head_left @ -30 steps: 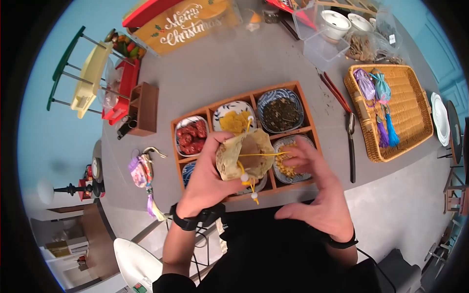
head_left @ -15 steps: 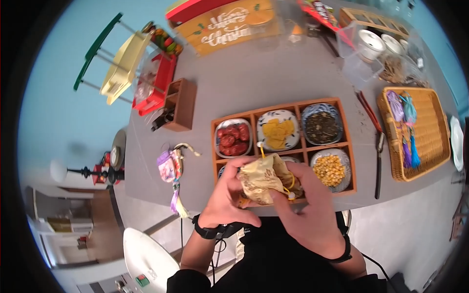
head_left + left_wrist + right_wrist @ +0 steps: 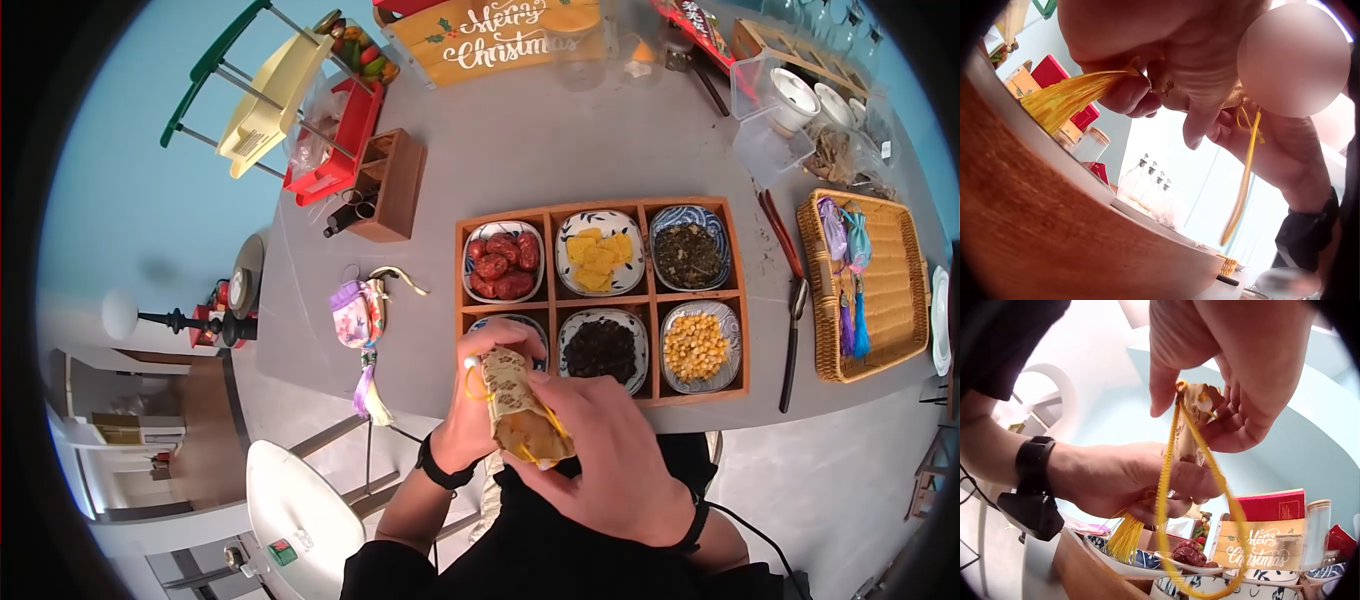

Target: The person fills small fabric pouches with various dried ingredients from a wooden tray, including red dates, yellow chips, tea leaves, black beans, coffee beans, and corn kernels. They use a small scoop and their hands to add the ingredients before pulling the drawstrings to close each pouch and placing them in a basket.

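Observation:
Both hands hold a small beige patterned drawstring pouch (image 3: 512, 395) above the front edge of the compartment box. My left hand (image 3: 466, 400) grips its bottom end, where a yellow tassel (image 3: 1072, 94) hangs down. My right hand (image 3: 615, 455) pinches the mouth end, fingers on one side and thumb on the other. The mouth tilts toward my body. From it a yellow cord (image 3: 1163, 500) dangles in a long loop, with a white bead (image 3: 1205, 404) beside it. Behind the pouch, the wooden box (image 3: 600, 210) holds patterned dishes; the lower left dish (image 3: 535, 325) is partly hidden by my left hand.
The dishes contain red dates (image 3: 505, 265), yellow pieces (image 3: 600, 258), dried leaves (image 3: 688, 253), dark bits (image 3: 600, 350) and yellow kernels (image 3: 697, 347). A floral sachet (image 3: 358, 315) lies left. Tongs (image 3: 790, 260) and a wicker tray (image 3: 880, 365) with two sachets are right.
The pouch has been drawn toward my body and its mouth turned from facing up to facing me. My right hand, first apart from it, now pinches the mouth. The head view has shifted.

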Available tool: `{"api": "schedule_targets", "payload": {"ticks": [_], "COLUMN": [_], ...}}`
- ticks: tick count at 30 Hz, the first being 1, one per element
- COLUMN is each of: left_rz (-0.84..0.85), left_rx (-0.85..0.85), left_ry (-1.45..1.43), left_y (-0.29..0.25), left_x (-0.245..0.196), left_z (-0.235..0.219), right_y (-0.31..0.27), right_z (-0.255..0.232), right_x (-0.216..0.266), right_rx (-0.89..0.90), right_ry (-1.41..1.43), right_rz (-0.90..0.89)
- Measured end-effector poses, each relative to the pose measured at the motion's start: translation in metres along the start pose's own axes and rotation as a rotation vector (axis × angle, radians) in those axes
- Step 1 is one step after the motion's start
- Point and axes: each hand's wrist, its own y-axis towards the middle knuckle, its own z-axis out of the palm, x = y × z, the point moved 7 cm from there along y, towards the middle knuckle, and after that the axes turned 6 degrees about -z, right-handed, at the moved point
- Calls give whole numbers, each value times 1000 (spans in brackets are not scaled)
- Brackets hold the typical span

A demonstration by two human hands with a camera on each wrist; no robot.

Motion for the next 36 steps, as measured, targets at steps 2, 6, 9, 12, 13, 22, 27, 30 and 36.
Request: {"api": "schedule_targets", "payload": {"ticks": [2,6,9,12,13,22,27,30,36], "left_rz": [-21,-185,-430,-518,-587,-687,-832,-717,-608], "left_rx": [2,115,110,-134,-254,-761,-714,-699,-472], "left_ry": [46,-124,-313,-351,-482,-280,661,836,1083], "left_y": [-4,-7,-21,-37,-47,-82,-111,-93,-65], "left_x": [2,-11,-2,-1,6,39,71,54,79], "left_z": [-2,1,-3,-28,-38,-204,-246,-234,-208], "right_y": [-3,-4,-16,-12,-14,-92,-147,-164,-166], "right_z": [-2,-17,-19,-14,-19,-151,-208,-229,-282], "right_x": [-5,-20,-45,-46,-47,-81,-89,-92,-83], "right_rx": [-29,-174,-261,-269,-337,-649,-848,-782,-477], "right_ry": [-71,55,220,306,315,1,-113,-292,-611], "right_rz": [5,194,424,495,530,475,491,547,710]}}
